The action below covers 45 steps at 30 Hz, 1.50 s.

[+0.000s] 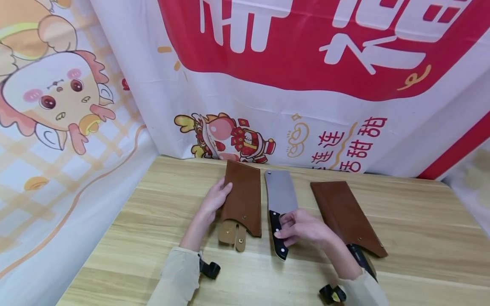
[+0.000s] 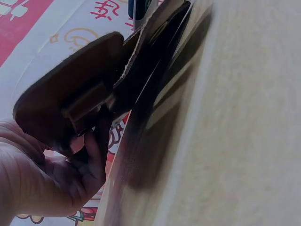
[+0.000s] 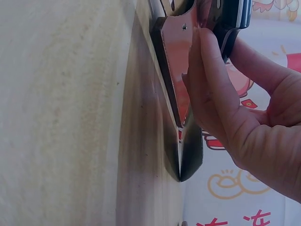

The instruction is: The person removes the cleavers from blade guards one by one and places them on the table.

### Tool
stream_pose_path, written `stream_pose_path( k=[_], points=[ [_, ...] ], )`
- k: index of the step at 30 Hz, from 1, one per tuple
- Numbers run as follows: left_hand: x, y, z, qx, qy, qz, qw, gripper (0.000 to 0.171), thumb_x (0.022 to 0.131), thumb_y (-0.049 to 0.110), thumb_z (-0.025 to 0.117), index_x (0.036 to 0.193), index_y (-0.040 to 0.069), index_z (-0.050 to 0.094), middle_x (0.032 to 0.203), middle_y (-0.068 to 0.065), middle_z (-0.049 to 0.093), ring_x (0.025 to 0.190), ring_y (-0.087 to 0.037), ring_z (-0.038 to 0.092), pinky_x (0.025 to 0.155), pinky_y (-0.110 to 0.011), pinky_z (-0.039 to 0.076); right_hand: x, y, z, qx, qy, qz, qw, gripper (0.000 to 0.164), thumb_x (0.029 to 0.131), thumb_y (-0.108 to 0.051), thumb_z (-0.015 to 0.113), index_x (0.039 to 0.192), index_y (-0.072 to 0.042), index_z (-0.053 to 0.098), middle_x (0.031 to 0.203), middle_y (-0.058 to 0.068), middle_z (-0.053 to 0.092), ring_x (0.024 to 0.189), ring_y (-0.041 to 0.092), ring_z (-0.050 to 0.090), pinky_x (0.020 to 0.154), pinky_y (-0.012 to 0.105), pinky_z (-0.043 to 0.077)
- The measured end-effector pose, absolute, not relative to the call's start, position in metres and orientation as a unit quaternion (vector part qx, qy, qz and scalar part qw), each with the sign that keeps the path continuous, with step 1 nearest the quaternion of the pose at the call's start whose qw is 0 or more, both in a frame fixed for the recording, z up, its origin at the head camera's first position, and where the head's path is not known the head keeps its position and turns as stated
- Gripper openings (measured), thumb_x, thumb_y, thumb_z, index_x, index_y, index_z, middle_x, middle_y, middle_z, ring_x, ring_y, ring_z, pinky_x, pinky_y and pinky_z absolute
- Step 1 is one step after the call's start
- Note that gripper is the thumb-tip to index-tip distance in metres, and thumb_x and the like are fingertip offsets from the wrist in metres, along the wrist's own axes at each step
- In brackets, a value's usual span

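Note:
A cleaver (image 1: 281, 191) with a broad grey blade and black riveted handle (image 1: 278, 242) lies near the middle of the wooden table, blade pointing away. My right hand (image 1: 302, 227) pinches the handle between thumb and fingers; in the right wrist view the handle (image 3: 230, 19) is tilted up while the blade tip (image 3: 190, 153) stays low at the table. Left of the cleaver is a brown leather sheath (image 1: 242, 195), its tan strap flaps (image 1: 233, 234) unfastened toward me. My left hand (image 1: 216, 197) grips the sheath's left edge, thumb on top. The left wrist view shows the sheath (image 2: 66, 89) lifted on that side.
To the right, a second brown sheath (image 1: 344, 212) lies on the table (image 1: 252, 280) with a black handle (image 1: 361, 260) sticking out, partly under my right forearm. A printed cloth backdrop (image 1: 245, 93) hangs along the table's back edge, and another cloth (image 1: 57, 170) hangs at the left.

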<state>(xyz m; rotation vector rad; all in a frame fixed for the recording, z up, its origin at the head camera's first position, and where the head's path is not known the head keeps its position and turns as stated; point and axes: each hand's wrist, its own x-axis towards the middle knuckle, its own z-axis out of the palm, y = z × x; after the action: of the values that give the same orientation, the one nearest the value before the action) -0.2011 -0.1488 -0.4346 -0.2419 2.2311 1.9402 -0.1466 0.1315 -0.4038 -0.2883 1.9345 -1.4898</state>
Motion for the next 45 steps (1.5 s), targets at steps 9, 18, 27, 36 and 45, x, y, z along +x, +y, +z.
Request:
stream_pose_path(
  k=[9,18,27,36,45],
  points=[
    [-0.203,-0.152,-0.434,-0.065,0.772,0.626,0.092,0.059,0.106,0.008,0.052,0.160,-0.001,0.030,0.160,-0.025,0.039,0.144,-0.039,0.040,0.121,-0.051,0.028,-0.145,0.127,-0.405,-0.098,0.754,-0.559,0.330,0.035,0.092,-0.003,0.076,0.076,-0.009,0.046,0.068,0.001,0.046,0.066,0.015,0.064,0.067,0.033,0.062],
    [-0.201,-0.158,-0.431,-0.050,0.794,0.598,0.093,0.064,0.102,-0.001,0.053,0.160,-0.007,0.024,0.159,-0.030,0.036,0.144,-0.043,0.041,0.120,-0.052,0.030,-0.144,0.125,-0.408,-0.090,0.761,-0.553,0.329,0.021,0.094,-0.001,0.073,0.085,-0.004,0.054,0.071,0.004,0.056,0.066,0.017,0.068,0.067,0.034,0.063],
    [-0.199,-0.162,-0.431,-0.054,0.866,0.491,0.076,0.064,0.099,0.005,0.063,0.156,-0.006,0.036,0.117,-0.026,0.067,0.107,-0.038,0.066,0.100,-0.050,0.051,-0.141,0.122,-0.414,-0.093,0.759,-0.557,0.323,0.029,0.093,0.002,0.072,0.113,0.017,0.057,0.083,0.011,0.065,0.072,0.023,0.072,0.070,0.038,0.063],
    [-0.199,-0.162,-0.428,-0.043,0.924,0.374,0.070,0.056,0.099,0.015,0.068,0.148,-0.004,0.050,0.103,-0.018,0.066,0.111,-0.037,0.063,0.100,-0.053,0.050,-0.139,0.119,-0.415,-0.087,0.766,-0.549,0.322,0.042,0.093,0.003,0.072,0.124,0.022,0.050,0.090,0.017,0.070,0.072,0.026,0.072,0.068,0.040,0.063],
    [-0.193,-0.160,-0.419,-0.022,0.945,0.317,0.082,0.052,0.097,0.011,0.071,0.141,-0.010,0.054,0.124,-0.027,0.064,0.121,-0.040,0.058,0.105,-0.053,0.048,-0.137,0.115,-0.419,-0.079,0.777,-0.545,0.305,0.033,0.092,0.005,0.072,0.116,0.017,0.053,0.083,0.017,0.070,0.065,0.023,0.070,0.062,0.039,0.063]
  ],
)
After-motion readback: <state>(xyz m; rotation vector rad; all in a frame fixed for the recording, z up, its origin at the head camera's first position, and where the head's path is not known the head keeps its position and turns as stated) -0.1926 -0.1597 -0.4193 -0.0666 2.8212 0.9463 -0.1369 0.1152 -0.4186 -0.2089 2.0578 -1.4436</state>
